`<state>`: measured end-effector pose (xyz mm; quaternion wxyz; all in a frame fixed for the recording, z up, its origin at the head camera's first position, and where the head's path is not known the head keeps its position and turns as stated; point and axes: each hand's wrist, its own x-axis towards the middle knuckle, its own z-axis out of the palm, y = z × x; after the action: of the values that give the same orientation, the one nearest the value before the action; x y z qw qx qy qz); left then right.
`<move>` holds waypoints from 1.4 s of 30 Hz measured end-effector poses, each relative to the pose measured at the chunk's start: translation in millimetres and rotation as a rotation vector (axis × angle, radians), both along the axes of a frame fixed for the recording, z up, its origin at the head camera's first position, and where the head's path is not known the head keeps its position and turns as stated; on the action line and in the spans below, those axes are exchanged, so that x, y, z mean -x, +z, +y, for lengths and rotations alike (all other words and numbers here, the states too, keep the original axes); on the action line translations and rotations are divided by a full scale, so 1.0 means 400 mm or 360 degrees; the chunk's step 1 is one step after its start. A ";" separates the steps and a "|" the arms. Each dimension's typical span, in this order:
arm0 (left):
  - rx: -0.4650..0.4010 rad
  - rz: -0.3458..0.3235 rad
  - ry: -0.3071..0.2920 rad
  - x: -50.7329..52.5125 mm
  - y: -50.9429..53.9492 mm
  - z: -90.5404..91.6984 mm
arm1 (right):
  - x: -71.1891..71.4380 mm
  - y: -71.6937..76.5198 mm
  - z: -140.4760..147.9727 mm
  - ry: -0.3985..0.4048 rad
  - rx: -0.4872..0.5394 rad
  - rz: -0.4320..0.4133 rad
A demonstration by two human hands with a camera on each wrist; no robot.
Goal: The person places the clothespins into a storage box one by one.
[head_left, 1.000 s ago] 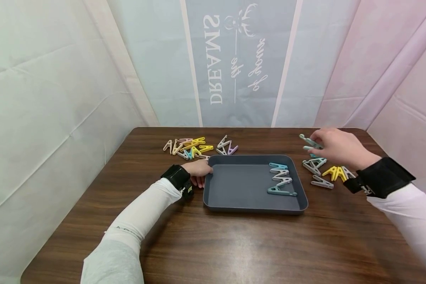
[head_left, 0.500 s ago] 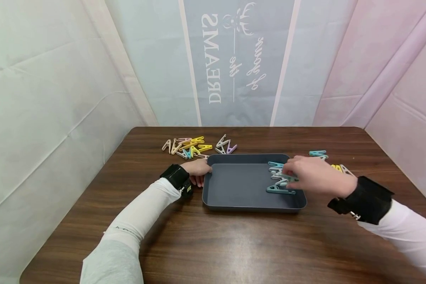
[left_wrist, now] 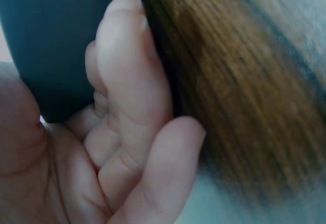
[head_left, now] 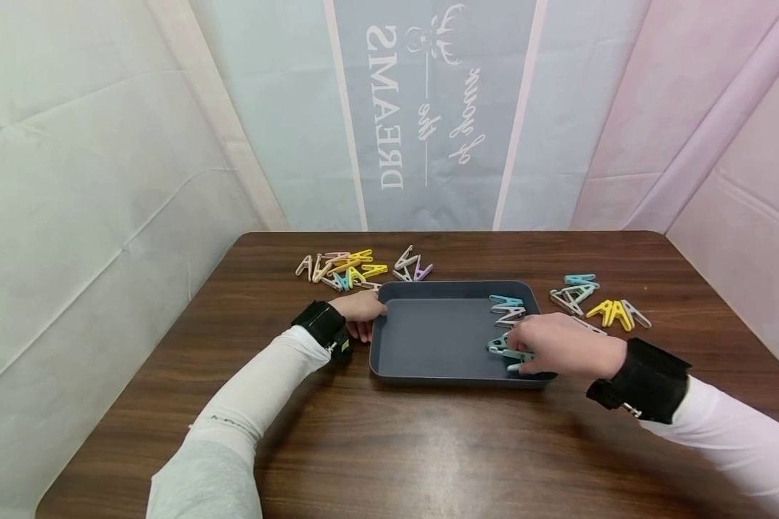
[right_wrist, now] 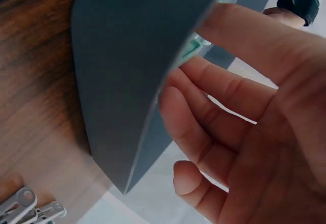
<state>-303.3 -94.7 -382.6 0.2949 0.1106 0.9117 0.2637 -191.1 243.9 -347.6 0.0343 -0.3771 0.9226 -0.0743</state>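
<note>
We note a pale green, slim plastic spring clothespin pinched in the right hand, inside the dark grey rectangular tray, by its near right corner. The left hand grips the tray's left edge, thumb and fingers either side of the wall. We judge the clothespin light, hard, fairly smooth and springy, unlikely to break; we favour a hold across its sides near the pivot. Its long axis seems to run roughly left to right, along the tray's near edge, the uncovered part towards the left edge; fingers hide the rest, so we cannot tell which end leads.
</note>
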 end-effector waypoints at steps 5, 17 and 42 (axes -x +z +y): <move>0.0001 0.0005 -0.0002 0.002 -0.001 0.000 | 0.005 -0.012 0.000 0.0094 -0.0012 0.0072; 0.0009 0.0015 -0.0002 -0.001 0.004 -0.002 | 0.011 -0.025 0.005 0.0069 -0.0031 0.0069; 0.0000 -0.0002 0.0006 -0.001 0.002 0.002 | 0.257 0.015 0.304 -0.0807 0.0169 -0.0159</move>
<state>-302.9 -94.0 -382.0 0.2950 0.1088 0.9117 0.2645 -293.8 365.4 -341.6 0.0401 -0.1311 0.9795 -0.1473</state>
